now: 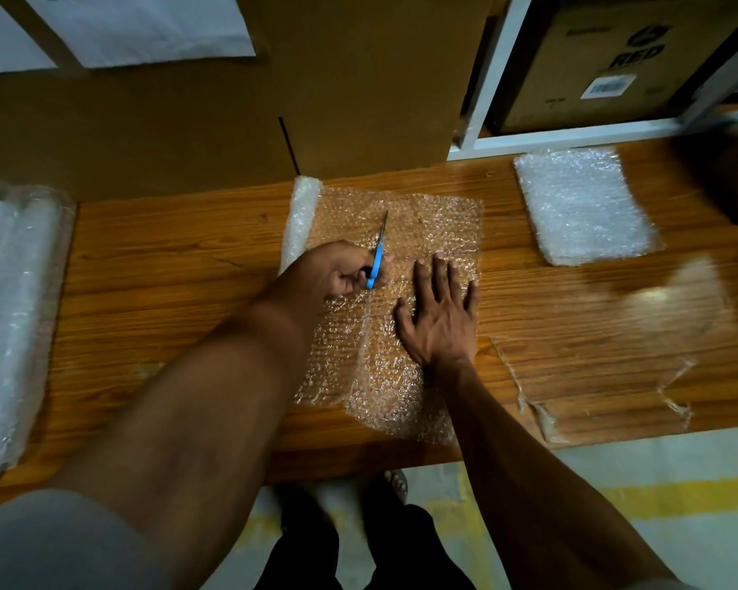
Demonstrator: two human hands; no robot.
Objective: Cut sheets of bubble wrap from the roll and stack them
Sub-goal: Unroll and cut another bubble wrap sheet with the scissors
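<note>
cardboard box point(606, 57) on shelf point(571, 136), contents hidden

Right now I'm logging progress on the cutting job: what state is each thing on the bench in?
Left hand: grips the scissors.
Scissors: blue-handled, blades on the sheet, pointing away.
Right hand: flat, fingers spread, pressing the sheet.
Bubble wrap sheet: unrolled, partly cut.
Small roll: attached at the sheet's left edge.
Stack of cut sheets: lying flat, far right.

Wooden table point(180, 291), bubble wrap point(401, 232), stack point(584, 206)
</note>
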